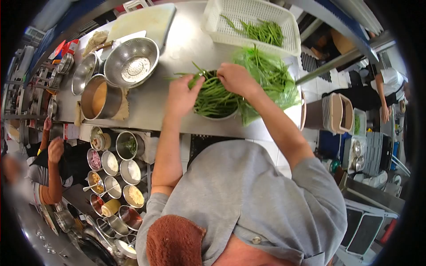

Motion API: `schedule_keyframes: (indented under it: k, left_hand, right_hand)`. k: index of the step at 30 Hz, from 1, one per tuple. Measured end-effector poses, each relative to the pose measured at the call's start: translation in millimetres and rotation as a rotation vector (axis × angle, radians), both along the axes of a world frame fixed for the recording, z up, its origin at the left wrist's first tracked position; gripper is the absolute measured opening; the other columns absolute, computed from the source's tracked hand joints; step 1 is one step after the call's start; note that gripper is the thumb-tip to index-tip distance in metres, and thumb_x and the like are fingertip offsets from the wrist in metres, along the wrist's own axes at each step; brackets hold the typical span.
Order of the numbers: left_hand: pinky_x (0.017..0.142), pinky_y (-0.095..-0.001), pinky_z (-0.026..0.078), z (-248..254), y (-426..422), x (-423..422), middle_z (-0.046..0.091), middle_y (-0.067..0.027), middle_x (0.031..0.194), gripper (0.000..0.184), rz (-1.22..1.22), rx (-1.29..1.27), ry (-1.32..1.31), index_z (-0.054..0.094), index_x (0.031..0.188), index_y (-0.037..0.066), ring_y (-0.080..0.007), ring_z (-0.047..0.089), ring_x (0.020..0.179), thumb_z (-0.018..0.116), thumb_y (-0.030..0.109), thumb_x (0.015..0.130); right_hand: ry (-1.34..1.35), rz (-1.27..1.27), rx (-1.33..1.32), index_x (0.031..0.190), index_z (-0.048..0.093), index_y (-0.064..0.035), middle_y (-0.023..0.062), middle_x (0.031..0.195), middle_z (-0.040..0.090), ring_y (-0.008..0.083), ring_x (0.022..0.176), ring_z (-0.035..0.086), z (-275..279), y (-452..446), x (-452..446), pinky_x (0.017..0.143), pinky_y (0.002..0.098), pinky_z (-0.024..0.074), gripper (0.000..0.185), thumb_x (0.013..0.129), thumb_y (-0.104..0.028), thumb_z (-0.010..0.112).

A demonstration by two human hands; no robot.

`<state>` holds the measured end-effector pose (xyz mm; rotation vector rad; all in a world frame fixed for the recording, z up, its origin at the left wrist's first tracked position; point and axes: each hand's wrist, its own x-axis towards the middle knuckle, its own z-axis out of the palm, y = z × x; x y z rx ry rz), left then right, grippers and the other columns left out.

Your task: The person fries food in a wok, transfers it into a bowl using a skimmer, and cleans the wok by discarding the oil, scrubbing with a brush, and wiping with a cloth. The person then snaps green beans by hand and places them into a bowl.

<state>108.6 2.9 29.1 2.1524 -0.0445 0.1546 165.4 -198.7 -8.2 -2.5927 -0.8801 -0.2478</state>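
My left hand [183,94] is closed on a few green beans [195,80], whose ends stick out past the fingers. Close on its right, my right hand [238,79] is pinched, and I cannot make out what sits between its fingertips. Both hands are over a round bowl [222,118] heaped with green beans [216,98]. Touching the bowl's right side is a green plastic bag [290,95] with more green beans inside. A white perforated basket [213,33] behind it holds another pile of beans.
Left on the steel table [184,53] are a metal colander [133,62], a pot of orange-brown liquid [98,99], a knife [106,44] and a cutting board [143,22]. Several food containers [131,172] stand lower left. One person [44,173] is at left, another [390,88] at far right.
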Motion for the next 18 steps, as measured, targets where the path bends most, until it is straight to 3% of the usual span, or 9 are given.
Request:
schedule_keyframes:
  k: [2,3,11,13,14,16,18]
  left_hand:
    - [0.071,-0.0383,0.048,-10,-5,12,0.065,-0.0190,0.082,0.026,-0.144,0.204,-0.268,0.066,0.099,-0.003,-0.0312,0.062,0.072,0.067,0.019,0.085]
    - [0.074,-0.0400,0.048,-5,-10,14,0.065,-0.0191,0.088,0.026,-0.184,0.259,-0.241,0.067,0.101,0.000,-0.0363,0.061,0.080,0.068,0.018,0.083]
    - [0.075,-0.0409,0.048,-17,-39,29,0.064,-0.0189,0.089,0.027,-0.387,0.284,-0.255,0.066,0.102,-0.002,-0.0377,0.060,0.081,0.069,0.015,0.081]
    - [0.075,-0.0390,0.049,-15,-39,28,0.065,-0.0206,0.090,0.028,-0.375,0.239,-0.208,0.066,0.099,-0.003,-0.0374,0.062,0.083,0.069,0.017,0.081]
    - [0.075,-0.0390,0.049,-15,-38,28,0.065,-0.0206,0.090,0.028,-0.401,0.242,-0.192,0.066,0.099,-0.003,-0.0374,0.062,0.083,0.069,0.017,0.081]
    - [0.075,-0.0377,0.049,-16,-36,26,0.066,-0.0222,0.091,0.029,-0.385,0.245,-0.132,0.066,0.097,-0.005,-0.0361,0.064,0.083,0.070,0.019,0.081]
    - [0.074,-0.0371,0.049,-16,-35,25,0.066,-0.0226,0.091,0.030,-0.396,0.260,-0.146,0.065,0.098,-0.005,-0.0349,0.065,0.082,0.070,0.020,0.082]
  right_hand:
    - [-0.036,0.028,0.094,0.078,0.063,-0.0045,0.0130,0.081,0.060,0.0342,0.076,0.060,19,-9,-5,0.069,0.0437,0.0495,0.004,0.076,-0.008,0.062]
    - [-0.045,0.046,0.189,0.079,0.062,-0.0035,0.0130,0.081,0.059,0.0347,0.074,0.060,28,-12,-9,0.067,0.0438,0.0492,0.005,0.076,-0.008,0.062]
    - [0.089,-0.022,0.392,0.084,0.062,0.0001,0.0154,0.079,0.061,0.0331,0.070,0.060,46,-31,-35,0.063,0.0400,0.0482,0.010,0.077,-0.006,0.063]
    - [0.274,-0.070,0.591,0.089,0.063,0.0024,0.0148,0.076,0.063,0.0245,0.066,0.061,34,-33,-39,0.062,0.0352,0.0476,0.014,0.080,-0.009,0.063]
    - [0.285,-0.097,0.603,0.089,0.063,0.0024,0.0148,0.076,0.063,0.0245,0.066,0.061,26,-35,-39,0.062,0.0352,0.0476,0.014,0.080,-0.009,0.063]
    - [0.474,-0.115,0.703,0.095,0.062,0.0042,0.0035,0.073,0.059,0.0088,0.066,0.051,6,-36,-38,0.061,0.0260,0.0441,0.017,0.086,-0.010,0.061]
    - [0.539,-0.163,0.738,0.096,0.062,0.0040,0.0002,0.072,0.058,0.0067,0.067,0.048,-1,-33,-40,0.061,0.0246,0.0431,0.018,0.088,-0.013,0.061]
